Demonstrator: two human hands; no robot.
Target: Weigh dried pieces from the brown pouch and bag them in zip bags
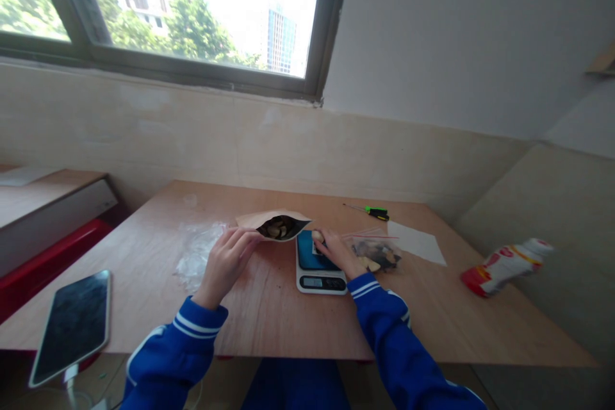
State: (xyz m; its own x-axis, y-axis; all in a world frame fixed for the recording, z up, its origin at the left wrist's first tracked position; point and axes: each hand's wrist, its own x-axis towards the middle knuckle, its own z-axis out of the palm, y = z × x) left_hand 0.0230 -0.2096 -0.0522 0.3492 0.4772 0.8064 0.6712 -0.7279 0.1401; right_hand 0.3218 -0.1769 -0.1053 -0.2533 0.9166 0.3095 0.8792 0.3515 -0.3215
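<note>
My left hand grips the near left edge of a brown paper bag. The bag's mouth gapes toward me, and brownish dried slices show inside. Just right of the bag lies a white kitchen scale with a blue top and a lit display too small to read. Over that blue top, my right hand is closed on a small pale piece of unclear kind. Whether the piece touches the scale I cannot tell. A clear zip bag of dark and pale pieces sits beside my right wrist.
Crumpled clear plastic lies left of my left hand. A tablet with a cable rests at the left edge. Behind the scale is a green-and-black screwdriver, with white paper near it. A white-and-red bottle stands tilted-looking at right.
</note>
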